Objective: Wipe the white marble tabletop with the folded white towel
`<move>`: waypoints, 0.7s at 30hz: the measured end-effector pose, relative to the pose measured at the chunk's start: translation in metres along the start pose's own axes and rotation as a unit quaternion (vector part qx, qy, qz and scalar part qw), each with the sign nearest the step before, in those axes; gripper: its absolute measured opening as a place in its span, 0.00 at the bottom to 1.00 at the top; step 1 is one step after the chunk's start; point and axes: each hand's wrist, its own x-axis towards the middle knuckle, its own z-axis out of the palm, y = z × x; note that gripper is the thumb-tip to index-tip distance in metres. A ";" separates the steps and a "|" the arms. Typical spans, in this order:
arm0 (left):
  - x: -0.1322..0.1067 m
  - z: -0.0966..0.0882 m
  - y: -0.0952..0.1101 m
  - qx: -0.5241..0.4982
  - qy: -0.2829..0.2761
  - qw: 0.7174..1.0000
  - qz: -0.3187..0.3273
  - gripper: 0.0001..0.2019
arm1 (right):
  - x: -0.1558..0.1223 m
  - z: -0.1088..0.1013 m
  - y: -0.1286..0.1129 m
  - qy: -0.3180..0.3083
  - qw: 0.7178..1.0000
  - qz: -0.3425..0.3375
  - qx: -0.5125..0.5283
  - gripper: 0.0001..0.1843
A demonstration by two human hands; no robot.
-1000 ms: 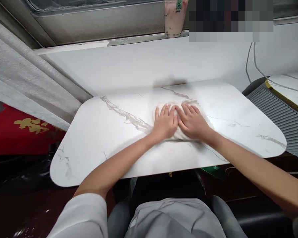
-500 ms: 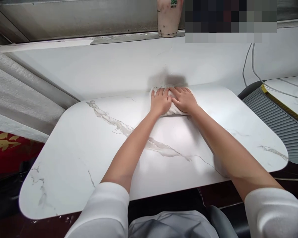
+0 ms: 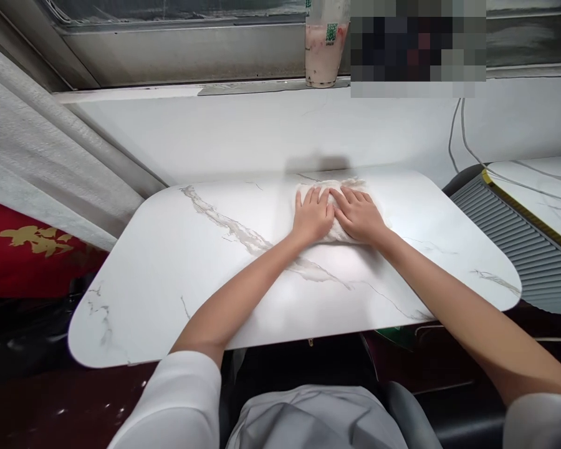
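Note:
A white cloth (image 3: 339, 232) lies bunched on a white marble-patterned table (image 3: 135, 268), close to the wall side. On its left part rests my left hand (image 3: 312, 215), palm down with the fingers spread. My right hand (image 3: 359, 214) presses flat on the right part, fingers stretched out and apart. The two thumbs nearly meet over the middle of the cloth. Beneath my palms the cloth is hidden.
Behind the table, a plastic cup of pink drink (image 3: 325, 56) stands on the window ledge beside a blurred-out patch. A grey ribbed panel (image 3: 523, 243) and thin cables (image 3: 467, 137) are at the right. Left hang a pale curtain (image 3: 42, 137) and red cloth (image 3: 37, 249).
Both hands and the cloth have come slightly back from the table's wall-side edge, toward me. The camera view has tilted up, so more of the window and cup shows.

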 end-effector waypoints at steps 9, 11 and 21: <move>-0.106 -0.003 0.053 -0.003 -0.024 0.998 0.066 0.28 | -0.123 -0.029 -0.021 0.039 0.998 -0.028 -0.031 0.31; -0.121 -0.003 0.062 -0.005 -0.029 0.996 0.090 0.28 | -0.144 -0.036 -0.023 0.039 0.998 -0.036 -0.027 0.31; -0.124 0.000 0.072 -0.013 -0.049 0.993 0.106 0.28 | -0.157 -0.042 -0.015 0.029 0.999 -0.036 -0.003 0.31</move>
